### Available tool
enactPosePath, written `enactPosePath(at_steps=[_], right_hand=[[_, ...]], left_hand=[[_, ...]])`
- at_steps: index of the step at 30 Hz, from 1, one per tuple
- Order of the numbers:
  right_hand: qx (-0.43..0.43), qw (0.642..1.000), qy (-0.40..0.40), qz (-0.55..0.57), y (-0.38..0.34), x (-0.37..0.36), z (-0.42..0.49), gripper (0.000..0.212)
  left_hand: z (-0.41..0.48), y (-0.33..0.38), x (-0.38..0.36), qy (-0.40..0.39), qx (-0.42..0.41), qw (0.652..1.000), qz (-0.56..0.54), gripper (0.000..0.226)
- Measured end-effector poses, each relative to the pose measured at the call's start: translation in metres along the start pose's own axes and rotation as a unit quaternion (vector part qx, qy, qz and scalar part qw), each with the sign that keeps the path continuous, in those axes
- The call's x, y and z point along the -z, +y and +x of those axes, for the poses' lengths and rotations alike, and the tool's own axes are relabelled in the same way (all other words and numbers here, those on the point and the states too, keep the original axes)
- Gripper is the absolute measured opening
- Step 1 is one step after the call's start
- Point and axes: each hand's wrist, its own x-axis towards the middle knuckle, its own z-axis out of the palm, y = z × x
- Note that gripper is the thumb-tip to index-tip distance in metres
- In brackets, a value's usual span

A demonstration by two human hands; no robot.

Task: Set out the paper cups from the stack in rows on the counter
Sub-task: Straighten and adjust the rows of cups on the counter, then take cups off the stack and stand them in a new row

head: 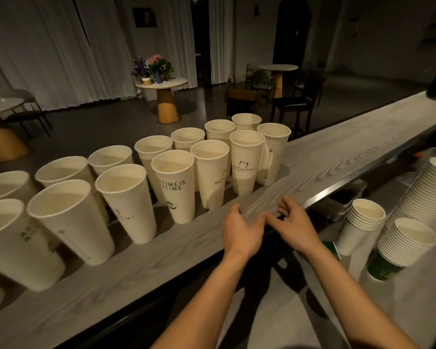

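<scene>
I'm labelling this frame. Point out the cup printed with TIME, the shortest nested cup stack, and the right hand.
TIME cup (176, 187): head view, printed side wall.
Shortest cup stack (363, 220): head view, stacked rims.
Right hand (296, 222): head view, back of hand.

head view: single, from above | facing forward-down along counter (337, 157) | near; room behind

One near-row paper cup (175, 186) reads "TIME IS … TIME" in green, its first letters hidden.
</scene>
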Motion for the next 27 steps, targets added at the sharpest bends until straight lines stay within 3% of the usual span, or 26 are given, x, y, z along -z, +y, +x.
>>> enactPosePath(at_steps=[2, 6, 9, 14, 21, 27], right_hand=[[-0.011, 1.000, 0.006, -0.012, -0.007, -0.008, -0.026, 0.070], [0.017, 0.999, -0.044, -0.005, -0.022, -0.031, -0.088, 0.028], [0.048, 0.994, -0.094, -0.039, -0.034, -0.057, -0.131, 0.015], [0.070, 0.983, -0.162, -0.055, -0.053, -0.106, -0.193, 0.015], [0.119, 0.955, -0.270, -0.038, -0.095, -0.194, -0.281, 0.017], [0.185, 0.886, -0.416, -0.093, -0.125, -0.259, -0.362, 0.039]], left_hand=[[-0.015, -0.007, 0.018, -0.039, -0.008, 0.999, -0.003, 0.063], [-0.052, -0.020, 0.068, -0.096, -0.068, 0.991, 0.064, 0.044], [-0.085, -0.036, 0.112, -0.141, -0.082, 0.980, 0.112, 0.037], [-0.144, -0.065, 0.185, -0.155, -0.096, 0.973, 0.145, 0.027], [-0.235, -0.107, 0.300, -0.111, -0.076, 0.976, 0.169, 0.028], [-0.323, -0.142, 0.398, -0.108, -0.030, 0.975, 0.191, 0.030]])
